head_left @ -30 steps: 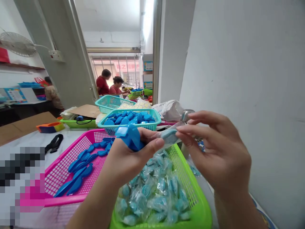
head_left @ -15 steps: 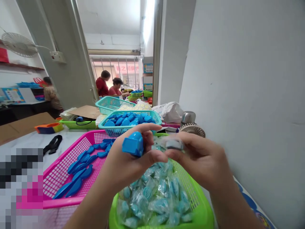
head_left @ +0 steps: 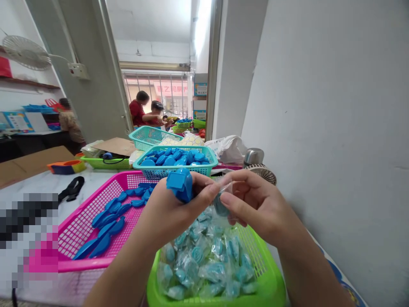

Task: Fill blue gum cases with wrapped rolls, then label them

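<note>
My left hand (head_left: 179,209) is closed, with a blue plastic piece (head_left: 180,184) tucked between thumb and palm, its squarish end showing. Its thumb and fingertips also meet at the clear wrapper of a small teal piece (head_left: 220,204). From the other side my right hand (head_left: 255,204) pinches that wrapped piece with thumb and fingers. Below both hands, a green basket (head_left: 270,273) holds many teal swirl-faced pieces (head_left: 198,256), each in a clear bag. To the left, a pink basket (head_left: 86,266) contains several blue plastic parts (head_left: 108,226).
Behind my hands stands a turquoise basket (head_left: 211,162) of blue rounded parts, with another turquoise basket (head_left: 145,135) beyond it. A metal flask (head_left: 254,157) and a small fan (head_left: 263,174) are near the right wall. Black straps (head_left: 72,189) and tape rolls (head_left: 67,166) lie left. People sit farther back.
The wrapped piece has turned from edge-on to hanging upright between my hands. My right fingers have spread a little around it. The blue piece stays in my left hand.
</note>
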A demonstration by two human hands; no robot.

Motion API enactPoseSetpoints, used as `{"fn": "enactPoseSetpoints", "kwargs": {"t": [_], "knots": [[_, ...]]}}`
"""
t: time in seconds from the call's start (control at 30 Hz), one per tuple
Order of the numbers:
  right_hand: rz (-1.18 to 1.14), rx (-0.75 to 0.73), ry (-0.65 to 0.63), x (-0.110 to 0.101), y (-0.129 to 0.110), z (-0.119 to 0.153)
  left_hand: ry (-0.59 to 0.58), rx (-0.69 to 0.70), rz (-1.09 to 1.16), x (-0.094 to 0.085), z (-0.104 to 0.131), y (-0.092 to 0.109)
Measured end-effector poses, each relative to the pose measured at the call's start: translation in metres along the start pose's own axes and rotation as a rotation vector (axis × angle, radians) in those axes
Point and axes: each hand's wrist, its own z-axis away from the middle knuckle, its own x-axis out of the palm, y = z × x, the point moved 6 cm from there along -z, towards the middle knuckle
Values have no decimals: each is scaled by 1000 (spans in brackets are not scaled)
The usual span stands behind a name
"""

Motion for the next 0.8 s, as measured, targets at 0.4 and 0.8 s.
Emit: {"fn": "enactPoseSetpoints", "kwargs": {"t": [0.4, 0.8], "knots": [[-235, -26, -15, 0, -2, 2, -144, -151, 443, 21, 6, -8], [-50, -144, 70, -6, -7, -2, -44, -38, 396, 19, -1, -11]]}}
